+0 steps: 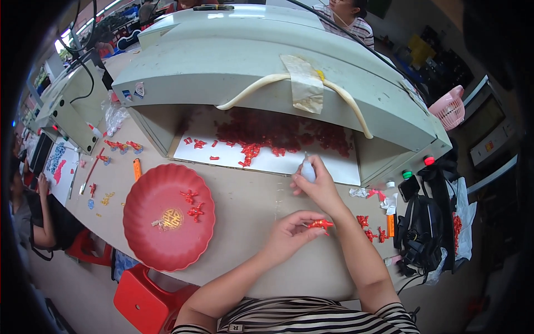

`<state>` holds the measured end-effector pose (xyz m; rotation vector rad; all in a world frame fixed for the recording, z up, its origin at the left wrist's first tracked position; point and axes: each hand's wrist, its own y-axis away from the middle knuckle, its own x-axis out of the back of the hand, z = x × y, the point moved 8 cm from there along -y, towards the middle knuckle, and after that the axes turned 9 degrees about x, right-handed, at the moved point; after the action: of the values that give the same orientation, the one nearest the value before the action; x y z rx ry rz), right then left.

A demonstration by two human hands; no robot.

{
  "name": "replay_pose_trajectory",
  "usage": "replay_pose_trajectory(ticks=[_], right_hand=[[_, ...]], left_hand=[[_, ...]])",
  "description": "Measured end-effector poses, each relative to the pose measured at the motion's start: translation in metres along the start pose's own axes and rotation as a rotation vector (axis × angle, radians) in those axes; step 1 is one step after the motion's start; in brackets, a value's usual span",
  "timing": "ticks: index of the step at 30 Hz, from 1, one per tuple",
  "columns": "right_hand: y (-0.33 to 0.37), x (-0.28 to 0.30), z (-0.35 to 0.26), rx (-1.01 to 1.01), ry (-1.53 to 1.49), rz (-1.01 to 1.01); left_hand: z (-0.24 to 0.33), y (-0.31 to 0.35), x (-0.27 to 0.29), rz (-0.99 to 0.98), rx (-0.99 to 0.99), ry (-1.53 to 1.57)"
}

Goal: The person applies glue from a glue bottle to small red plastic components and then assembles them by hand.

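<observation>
Figurine (321,224) clamped at tip of left grip (290,234); right grip (319,186) clamped on bottle (307,171).

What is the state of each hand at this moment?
Left hand: closed, holding a small red figure.
Right hand: closed, holding a whitish bottle.

Glossy plastic figurine (319,224), plastic bowl (158,195) (smooth), matt tabletop (245,206)

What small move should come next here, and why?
Probably turn the pale bottle in the right hand toward the small red figure: the bottle's thin tip points away from the figure, which the left hand holds apart from it, nearer the body.
</observation>
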<state>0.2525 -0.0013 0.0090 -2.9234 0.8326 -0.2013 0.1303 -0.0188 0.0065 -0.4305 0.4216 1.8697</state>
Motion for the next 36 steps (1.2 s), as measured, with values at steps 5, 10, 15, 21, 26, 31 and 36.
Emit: replay_pose_trajectory(ticks=[5,10,15,21,26,31,36], right_hand=[[-0.028,-0.015,0.001,0.085,0.149,-0.046],[-0.045,0.050,0.003,0.103,0.713,0.168],[-0.057,0.091,-0.015,0.191,0.890,0.225],[-0.071,0.088,0.012,0.351,1.178,0.166],[-0.065,0.087,0.010,0.320,1.192,0.123],[-0.033,0.101,0.002,0.161,0.787,0.274],[0.018,0.072,0.015,-0.213,-0.124,0.223]], left_hand=[[-0.004,0.005,-0.002,-0.020,0.009,-0.089],[0.000,0.006,-0.007,-0.028,0.025,-0.046],[-0.002,0.004,-0.006,-0.034,0.110,-0.048],[-0.004,0.001,0.001,0.020,0.093,-0.042],[-0.008,-0.002,0.007,0.052,0.099,-0.049],[-0.008,-0.005,0.011,0.104,0.117,-0.015],[-0.011,-0.006,0.017,0.141,0.139,0.031]])
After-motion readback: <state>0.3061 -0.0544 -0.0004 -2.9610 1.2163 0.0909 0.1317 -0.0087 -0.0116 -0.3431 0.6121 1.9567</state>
